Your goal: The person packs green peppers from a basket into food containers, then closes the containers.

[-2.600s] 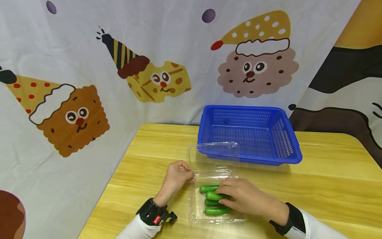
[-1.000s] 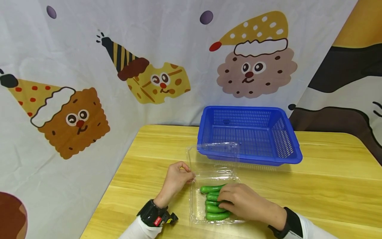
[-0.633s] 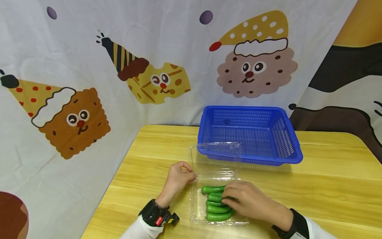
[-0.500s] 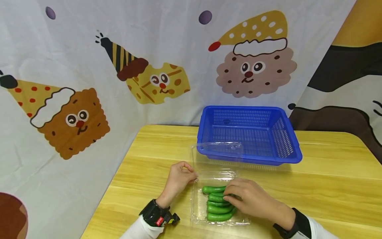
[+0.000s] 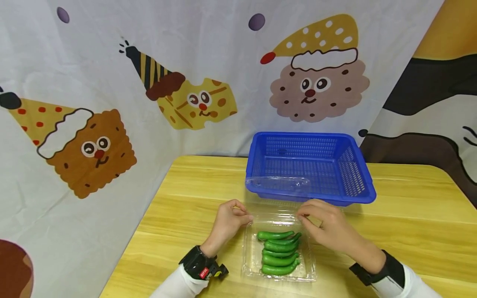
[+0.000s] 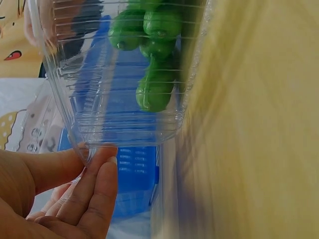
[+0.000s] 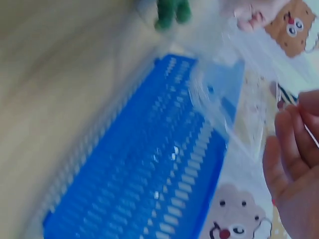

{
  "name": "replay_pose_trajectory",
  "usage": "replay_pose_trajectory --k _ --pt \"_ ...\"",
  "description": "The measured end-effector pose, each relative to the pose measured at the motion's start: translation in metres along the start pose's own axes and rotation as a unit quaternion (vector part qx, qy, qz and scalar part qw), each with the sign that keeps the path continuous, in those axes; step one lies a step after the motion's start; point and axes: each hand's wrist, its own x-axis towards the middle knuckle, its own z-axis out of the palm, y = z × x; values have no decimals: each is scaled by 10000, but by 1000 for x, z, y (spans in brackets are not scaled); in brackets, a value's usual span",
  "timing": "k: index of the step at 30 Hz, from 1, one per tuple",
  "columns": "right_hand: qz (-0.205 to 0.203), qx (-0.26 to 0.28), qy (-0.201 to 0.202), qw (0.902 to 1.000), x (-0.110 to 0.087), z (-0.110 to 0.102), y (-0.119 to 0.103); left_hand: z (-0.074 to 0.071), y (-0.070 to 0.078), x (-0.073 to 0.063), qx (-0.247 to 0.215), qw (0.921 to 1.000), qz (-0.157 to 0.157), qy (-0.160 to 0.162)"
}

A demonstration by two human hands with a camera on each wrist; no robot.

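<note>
A clear plastic clamshell box (image 5: 253,265) lies on the wooden table with several small green cucumbers (image 5: 278,252) stacked in its tray. Its clear lid (image 5: 277,183) stands raised at the far side. My left hand (image 5: 244,215) pinches the tray's far left corner; in the left wrist view the fingers (image 6: 94,174) close on the clear box (image 6: 124,114), with the cucumbers (image 6: 154,59) beyond. My right hand (image 5: 302,216) is at the far right corner, fingertips pinching the lid's right edge. The right wrist view is blurred and shows the fingers (image 7: 291,164) beside the clear lid (image 7: 224,99).
An empty blue plastic basket (image 5: 367,186) stands just behind the box, its front wall touching the raised lid. A printed cloth backdrop (image 5: 112,103) hangs behind and to the left of the table (image 5: 410,215). Bare wood lies right of the box.
My right hand has lifted off the cucumbers and moved to the lid's far right edge. The box has slid slightly right. The left hand keeps its pinch on the corner.
</note>
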Motion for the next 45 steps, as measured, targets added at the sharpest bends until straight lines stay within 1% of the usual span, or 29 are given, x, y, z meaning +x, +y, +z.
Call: replay_pose_trajectory --k 4,6,8,12,14,17,19,22,25,29,32,35,41,45 --pt "5 -430 786 9960 11 -16 11 4 1 2 -94 9999 -17 -92" --pt "205 -606 972 9932 14 -25 15 6 2 3 -76 9999 4 -119" --pt "526 -722 953 9914 16 -35 18 8 2 4 -86 9999 -4 -134" --pt "1176 -949 615 9866 18 -47 20 11 3 6 -142 9998 -12 -145" --pt "1400 -1080 426 9833 20 -50 21 13 2 7 -156 9998 -23 -139" --pt "1595 -1211 242 9794 23 -53 23 17 1 10 -190 9997 -10 -136" --pt "1617 -1279 173 9784 24 -53 24 20 0 11 -195 9997 -2 -118" --pt "1542 -1330 140 9789 26 -54 26 23 0 11 -205 9997 8 -99" --pt "1490 -1367 49 9793 26 -56 27 25 1 12 -109 9999 46 -58" --pt "1524 -1384 -152 9785 26 -59 25 26 0 12 86 9998 176 -30" --pt "1545 -1384 -238 9780 26 -61 24 27 0 12 220 9993 291 -67" --pt "1533 -1379 -225 9782 23 -63 21 28 1 12 200 9991 334 -172" --pt "1422 -1310 -106 9811 14 -67 13 29 3 11 -6 9989 283 -378" --pt "1265 -1181 -16 9849 9 -70 8 27 5 11 39 9984 336 -450"
